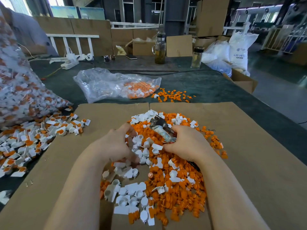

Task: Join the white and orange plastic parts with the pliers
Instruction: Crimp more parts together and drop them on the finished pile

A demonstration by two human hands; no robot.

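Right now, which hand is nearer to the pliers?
Right. The right hand grips the pliers by the handles; the left hand is apart, across the white parts.

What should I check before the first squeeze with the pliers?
1. Pliers in the right hand: ok, gripped by the handles.
2. Plier jaws free of any part: ok.
3. Left hand holding a white part: cannot tell, fingers curl into the pile.
4. Orange part picked: not ok, none seen in either hand.
5. Loose parts within reach: ok, mixed pile lies on the cardboard.
6. Finished pieces kept apart: ok, separate heap on the left.
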